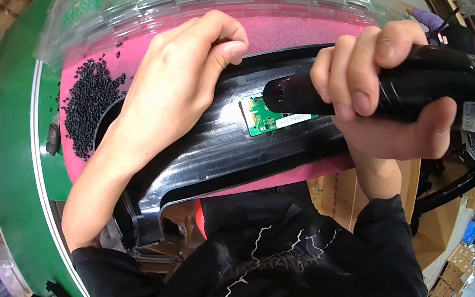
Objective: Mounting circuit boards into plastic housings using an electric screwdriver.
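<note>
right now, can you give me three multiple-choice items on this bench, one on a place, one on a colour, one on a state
1. Where does the pile of black screws lie?
A. on the pink mat, left of the left hand
B. inside the clear tray
C. on the green board

2. What colour is the small board on the black panel?
A. blue
B. green
C. red

3. How is the right hand placed?
A. flat and open on the mat
B. closed round the black driver
C. pinching one screw

Answers:
1 A, the screws sit on the pink mat beside the left hand.
2 B, the board under the tip of the driver is green.
3 B, the fingers wrap the driver's barrel while the left hand presses on the panel.
</note>
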`<state>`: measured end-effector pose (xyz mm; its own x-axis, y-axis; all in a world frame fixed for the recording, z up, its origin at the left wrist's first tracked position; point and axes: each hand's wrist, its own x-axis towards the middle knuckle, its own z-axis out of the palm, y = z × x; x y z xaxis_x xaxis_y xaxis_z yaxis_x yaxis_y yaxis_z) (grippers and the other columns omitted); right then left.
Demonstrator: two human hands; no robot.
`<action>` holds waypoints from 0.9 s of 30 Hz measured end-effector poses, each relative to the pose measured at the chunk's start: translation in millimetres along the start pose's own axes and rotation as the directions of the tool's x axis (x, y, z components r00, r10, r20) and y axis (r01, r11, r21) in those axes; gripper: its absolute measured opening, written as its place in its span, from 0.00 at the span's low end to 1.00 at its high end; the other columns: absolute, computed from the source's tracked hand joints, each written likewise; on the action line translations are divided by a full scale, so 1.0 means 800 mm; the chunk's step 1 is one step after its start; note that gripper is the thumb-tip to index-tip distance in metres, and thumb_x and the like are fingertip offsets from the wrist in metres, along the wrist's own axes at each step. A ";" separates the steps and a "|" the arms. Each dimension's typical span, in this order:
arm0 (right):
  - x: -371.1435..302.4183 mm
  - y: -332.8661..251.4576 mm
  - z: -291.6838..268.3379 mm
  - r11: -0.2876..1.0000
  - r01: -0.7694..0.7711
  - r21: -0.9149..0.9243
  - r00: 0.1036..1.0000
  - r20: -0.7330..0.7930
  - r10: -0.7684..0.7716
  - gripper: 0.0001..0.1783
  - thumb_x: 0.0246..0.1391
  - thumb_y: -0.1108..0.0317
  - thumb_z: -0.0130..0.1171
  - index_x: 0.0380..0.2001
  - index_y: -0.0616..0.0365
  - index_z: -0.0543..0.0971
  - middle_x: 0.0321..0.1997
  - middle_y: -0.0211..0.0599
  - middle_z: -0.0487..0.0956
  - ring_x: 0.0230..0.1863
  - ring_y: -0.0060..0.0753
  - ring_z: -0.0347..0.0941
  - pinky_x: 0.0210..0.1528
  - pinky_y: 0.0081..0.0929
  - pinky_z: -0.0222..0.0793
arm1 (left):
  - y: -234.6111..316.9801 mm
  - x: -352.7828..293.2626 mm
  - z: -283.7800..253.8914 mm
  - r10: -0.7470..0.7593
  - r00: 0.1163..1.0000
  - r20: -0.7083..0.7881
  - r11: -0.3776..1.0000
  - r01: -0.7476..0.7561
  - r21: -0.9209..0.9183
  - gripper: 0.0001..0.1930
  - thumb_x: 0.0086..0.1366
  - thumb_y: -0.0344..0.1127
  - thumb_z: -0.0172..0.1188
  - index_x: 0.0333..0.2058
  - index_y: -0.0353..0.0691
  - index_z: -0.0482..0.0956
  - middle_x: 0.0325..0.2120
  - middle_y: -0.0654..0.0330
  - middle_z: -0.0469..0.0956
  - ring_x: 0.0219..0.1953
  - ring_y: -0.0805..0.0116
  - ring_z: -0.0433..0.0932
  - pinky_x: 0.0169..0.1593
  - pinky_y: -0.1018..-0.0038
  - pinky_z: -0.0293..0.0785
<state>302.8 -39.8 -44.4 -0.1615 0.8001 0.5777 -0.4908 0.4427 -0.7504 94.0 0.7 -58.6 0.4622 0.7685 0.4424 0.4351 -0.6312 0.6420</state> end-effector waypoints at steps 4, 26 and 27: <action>0.000 0.011 0.010 0.998 -0.054 -0.022 0.997 -0.049 0.053 0.31 0.57 0.36 0.54 0.42 0.56 0.70 0.21 0.25 0.69 0.19 0.21 0.64 0.28 0.25 0.62 | -0.003 -0.005 -0.003 0.020 1.000 -0.023 0.999 -0.021 -0.028 0.03 0.67 0.24 0.55 0.38 0.32 0.75 0.28 0.57 0.80 0.31 0.67 0.81 0.37 0.73 0.75; 0.029 0.011 0.032 0.997 -0.009 0.082 0.997 0.083 0.003 0.27 0.59 0.43 0.52 0.42 0.60 0.71 0.21 0.23 0.68 0.18 0.19 0.61 0.27 0.23 0.58 | -0.022 -0.033 -0.022 0.159 0.956 0.246 0.960 -0.208 0.188 0.10 0.58 0.33 0.65 0.35 0.34 0.78 0.31 0.54 0.79 0.38 0.52 0.78 0.42 0.61 0.75; 0.030 0.003 0.030 0.994 0.039 0.107 0.996 0.075 -0.047 0.28 0.58 0.42 0.52 0.42 0.59 0.71 0.22 0.23 0.68 0.19 0.18 0.61 0.28 0.22 0.57 | -0.022 -0.030 -0.020 0.188 0.950 0.250 0.965 -0.227 0.134 0.10 0.57 0.33 0.66 0.34 0.34 0.78 0.30 0.55 0.79 0.38 0.53 0.77 0.42 0.61 0.74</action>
<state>277.5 -29.1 -24.6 -0.2018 0.7460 0.6347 -0.5855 0.4276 -0.6887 62.7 -5.3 -70.5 0.7143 0.5849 0.3843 0.4185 -0.7971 0.4353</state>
